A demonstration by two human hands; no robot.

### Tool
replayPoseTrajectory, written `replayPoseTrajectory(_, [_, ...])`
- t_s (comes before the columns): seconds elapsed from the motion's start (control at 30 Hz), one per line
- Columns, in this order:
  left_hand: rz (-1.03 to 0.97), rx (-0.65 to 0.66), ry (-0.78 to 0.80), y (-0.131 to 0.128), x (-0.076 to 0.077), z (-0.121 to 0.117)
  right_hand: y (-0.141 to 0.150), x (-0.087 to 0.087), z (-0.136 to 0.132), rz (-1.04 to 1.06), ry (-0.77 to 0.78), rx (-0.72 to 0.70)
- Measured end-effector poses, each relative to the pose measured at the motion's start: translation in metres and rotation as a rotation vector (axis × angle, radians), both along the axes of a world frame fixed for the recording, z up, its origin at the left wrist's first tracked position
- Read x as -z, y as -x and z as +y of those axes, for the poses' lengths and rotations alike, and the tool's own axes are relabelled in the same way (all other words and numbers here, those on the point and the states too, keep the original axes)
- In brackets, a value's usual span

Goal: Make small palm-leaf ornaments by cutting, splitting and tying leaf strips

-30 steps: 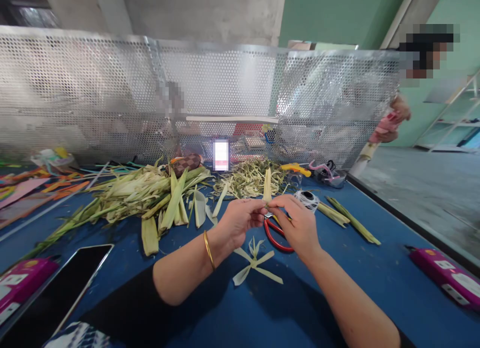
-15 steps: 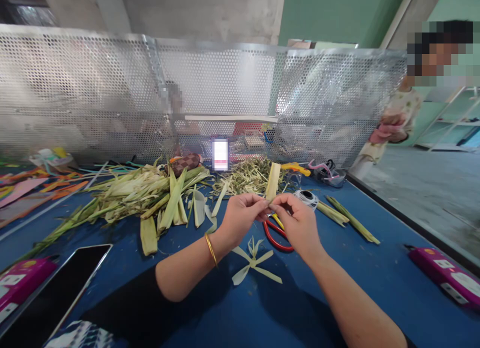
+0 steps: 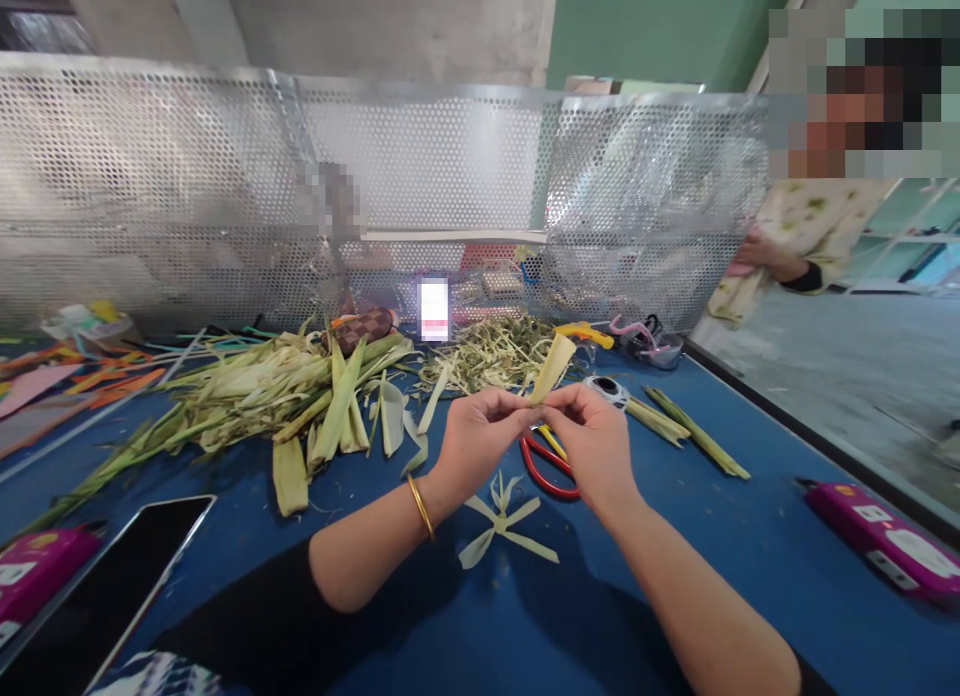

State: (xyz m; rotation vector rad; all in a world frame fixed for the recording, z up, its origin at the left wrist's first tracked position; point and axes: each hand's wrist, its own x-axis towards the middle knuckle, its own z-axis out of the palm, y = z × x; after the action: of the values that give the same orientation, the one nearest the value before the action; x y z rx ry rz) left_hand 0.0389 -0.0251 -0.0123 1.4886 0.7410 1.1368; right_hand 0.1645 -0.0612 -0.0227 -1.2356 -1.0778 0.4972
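Both my hands pinch the lower end of a pale yellow-green corn husk strip (image 3: 553, 368), whose wider end sticks up above the fingers. My left hand (image 3: 487, 431), with a gold bangle at the wrist, is closed on it from the left. From the right, my right hand (image 3: 592, 438) is closed on it too, fingertips meeting the left ones. Below the hands, a star-shaped piece of husk strips (image 3: 501, 524) lies on the blue table (image 3: 420, 616). Red-handled scissors (image 3: 546, 476) lie partly hidden behind my right hand.
A heap of husks (image 3: 247, 381) lies left, thin shreds (image 3: 495, 354) behind. A phone (image 3: 112, 576) and magenta boxy objects (image 3: 885, 538) sit near the sides. Two stalks (image 3: 697, 433) lie right. A perforated metal screen (image 3: 450, 156) stands behind; a person (image 3: 810, 226) stands beyond at right.
The husk strip's upper end has tilted to the right while both hands keep their pinch. The view has shifted slightly, and the person at right appears nearer the screen's edge.
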Motion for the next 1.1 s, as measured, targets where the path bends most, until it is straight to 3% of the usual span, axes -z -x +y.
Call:
replayPoseTrajectory(0.2, [-0.06, 0.026, 0.081, -0.001, -0.003, -0.001, -0.002, -0.001, 0.003, 0.169, -0.025, -0.102])
replayPoseTrajectory(0.37, [-0.129, 0.068, 0.266, -0.003, -0.001, 0.001, -0.002, 0.001, 0.005, 0.216, 0.003, -0.144])
replayPoseTrajectory(0.47, [-0.101, 0.044, 0.305, -0.003, 0.0, 0.002, -0.002, 0.003, 0.004, 0.003, -0.036, -0.083])
replayPoseTrajectory(0.63, [-0.112, 0.042, 0.395, -0.001, -0.005, 0.002, -0.007, 0.003, -0.002, -0.604, -0.241, -0.01])
replayPoseTrajectory(0.77, [-0.145, 0.066, 0.507, 0.001, -0.011, -0.001, -0.011, 0.004, -0.003, -0.805, -0.351, 0.009])
replayPoseTrajectory(0.93, [-0.176, 0.128, 0.546, 0.004, -0.013, -0.001, -0.01, 0.003, -0.004, -0.755, -0.36, 0.033])
replayPoseTrajectory(1.1, [-0.216, 0.135, 0.407, 0.001, -0.006, 0.001, -0.005, 0.0, -0.003, -0.488, -0.24, 0.011])
